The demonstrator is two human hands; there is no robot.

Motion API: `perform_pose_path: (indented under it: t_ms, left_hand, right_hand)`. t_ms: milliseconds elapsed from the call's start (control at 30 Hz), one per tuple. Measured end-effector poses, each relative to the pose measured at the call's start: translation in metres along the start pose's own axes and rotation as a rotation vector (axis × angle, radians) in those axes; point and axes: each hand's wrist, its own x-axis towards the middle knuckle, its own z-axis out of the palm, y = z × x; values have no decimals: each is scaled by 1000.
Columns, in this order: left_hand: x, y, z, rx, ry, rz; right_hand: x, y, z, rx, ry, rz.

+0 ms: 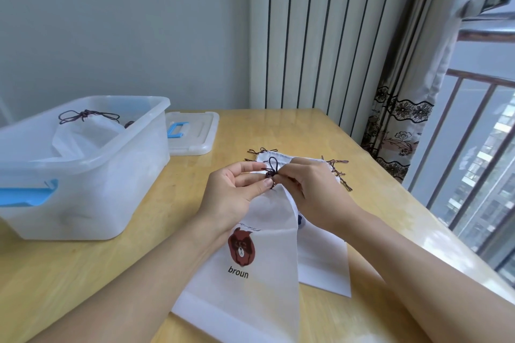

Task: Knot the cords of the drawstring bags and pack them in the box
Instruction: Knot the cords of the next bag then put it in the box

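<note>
- Wooden table (156, 267), carrying everything below.
- Clear box (92, 186) on the table's left side, open on top, blue latch on its near end; inside, a white bag (83, 136) with its dark cords (83, 115) already tied in a bow at the gathered mouth.
- Front bag (262, 273), white, printed with a brown bear and the word "broun", spread toward the near table edge, its mouth gathered and raised between the two hands.
- Second bag (323, 264) lying flat under the front one, showing at its right side.
- More bags (274, 154) flat beyond the hands, dark cord ends sticking out at both sides.
- Box lid (195, 133) flat on the table just behind and to the right of the box, blue handle on top.
- Left hand (237, 195) palm toward the camera, fingers curled, thumb and forefinger pinching the knot.
- Right hand (312, 184) back toward the camera, fingertips pinching the same cord from the right.
- Knot (271, 172), dark, half-made at the front bag's mouth, one loop standing up between the fingertips of both hands.
</note>
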Motion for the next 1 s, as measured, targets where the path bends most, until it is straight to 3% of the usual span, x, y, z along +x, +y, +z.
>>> perform_pose_path:
  t_ms: [200, 400, 567, 733, 933, 1000]
  left_hand:
    - [4, 10, -2, -257, -86, -186]
    - [2, 9, -2, -68, -192, -141]
    - [3, 6, -1, 116, -35, 11]
    - [3, 9, -7, 371, 72, 305]
    - [7, 11, -13, 743, 116, 703]
    - [7, 7, -12, 791, 99, 751]
  right_hand:
    - [2, -2, -1, 36, 26, 30]
    - [1, -4, -2, 60, -12, 33]
    - [1, -6, -2, 52, -10, 53]
    - [2, -4, -5, 66, 9, 98]
    - [1, -8, -8, 82, 5, 69]
    - [1, -8, -9, 96, 11, 76]
